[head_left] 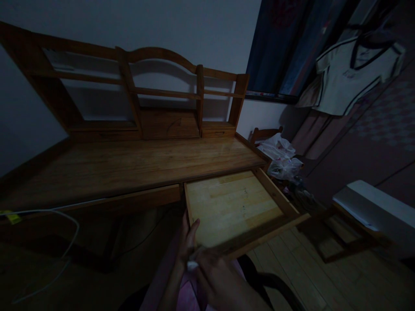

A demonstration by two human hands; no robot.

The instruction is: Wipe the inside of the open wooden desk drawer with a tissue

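- The small white thing [192, 264] between the left hand [187, 242] and right hand [218, 276] is too dim to identify.
- The right hand's wrist is cut off at the 6 o'clock edge.
- The white cable [48, 211] runs off at 9 o'clock.
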